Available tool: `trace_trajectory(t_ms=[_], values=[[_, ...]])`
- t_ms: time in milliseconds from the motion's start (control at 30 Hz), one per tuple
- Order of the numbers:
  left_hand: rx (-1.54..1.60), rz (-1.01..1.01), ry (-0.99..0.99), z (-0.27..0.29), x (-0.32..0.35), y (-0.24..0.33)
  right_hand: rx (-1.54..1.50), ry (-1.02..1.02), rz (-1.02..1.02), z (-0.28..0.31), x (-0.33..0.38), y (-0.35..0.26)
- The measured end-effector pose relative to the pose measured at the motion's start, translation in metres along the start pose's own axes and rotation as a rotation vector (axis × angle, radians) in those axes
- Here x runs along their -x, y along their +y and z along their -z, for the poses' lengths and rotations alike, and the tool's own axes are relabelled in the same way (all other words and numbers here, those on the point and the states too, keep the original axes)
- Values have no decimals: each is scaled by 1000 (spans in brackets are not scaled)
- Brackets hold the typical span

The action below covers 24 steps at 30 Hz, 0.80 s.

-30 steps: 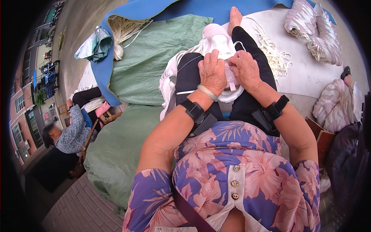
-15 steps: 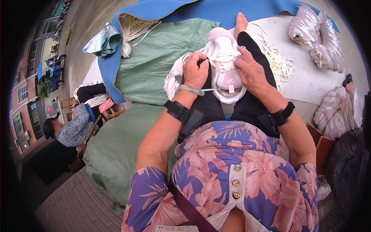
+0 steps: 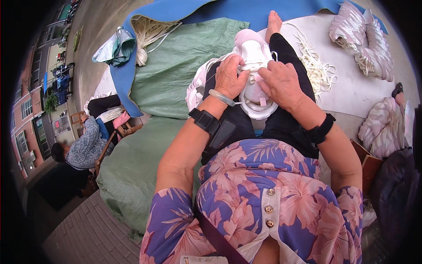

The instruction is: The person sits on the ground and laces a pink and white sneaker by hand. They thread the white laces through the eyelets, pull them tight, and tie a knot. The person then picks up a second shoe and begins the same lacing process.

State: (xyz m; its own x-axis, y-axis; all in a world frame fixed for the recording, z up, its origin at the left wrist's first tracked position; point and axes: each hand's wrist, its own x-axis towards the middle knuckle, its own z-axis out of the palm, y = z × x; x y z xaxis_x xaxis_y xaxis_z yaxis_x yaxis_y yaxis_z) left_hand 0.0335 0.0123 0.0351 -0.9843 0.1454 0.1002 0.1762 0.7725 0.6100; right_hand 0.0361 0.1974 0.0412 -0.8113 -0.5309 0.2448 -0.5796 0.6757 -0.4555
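Note:
Between my thighs rests a pale pink and white sneaker upper (image 3: pixel 249 40), its rounded toe pointing away from me and its white collar near my lap. My left hand (image 3: pixel 231 78) is over its left side, fingers bent and thumb pressed in toward the white shoelace (image 3: pixel 252 67). From the right, my right hand (image 3: pixel 281 83) bends over the lacing and tongue, its fingers closed on the lace and covering part of the upper. A loose lace end runs below my left hand near the bracelet. The exact pinch points are partly hidden by my fingers.
More pink and white uppers (image 3: pixel 196 90) lie by my left thigh. Loose laces (image 3: pixel 314 72) are heaped on the right, and a lace bundle (image 3: pixel 154 33) lies far left on green sheeting (image 3: pixel 184 66). Nested uppers (image 3: pixel 373 46) sit far right. Another person (image 3: pixel 85 143) sits at left.
My left hand has moved right and onto the lacing. My right hand has shifted inward over the tongue, so both hands are closer together. The person at left has leaned slightly.

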Motion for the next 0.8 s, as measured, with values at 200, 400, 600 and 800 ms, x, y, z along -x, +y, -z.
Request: trace_trajectory(t_ms=[200, 400, 600, 800], values=[[-23, 21, -4, -10, 0, 3, 295, -237, 20, 1, -16, -13], [-19, -113, 57, -11, -3, 1, 65, -16, -103, 17, 1, 11], [-345, -367, 25, -8, -7, 5, -93, 35, -328, 53, 68, 53], [-346, -263, -34, -1, -2, 15, -301, 105, -411, 43, 81, 52]])
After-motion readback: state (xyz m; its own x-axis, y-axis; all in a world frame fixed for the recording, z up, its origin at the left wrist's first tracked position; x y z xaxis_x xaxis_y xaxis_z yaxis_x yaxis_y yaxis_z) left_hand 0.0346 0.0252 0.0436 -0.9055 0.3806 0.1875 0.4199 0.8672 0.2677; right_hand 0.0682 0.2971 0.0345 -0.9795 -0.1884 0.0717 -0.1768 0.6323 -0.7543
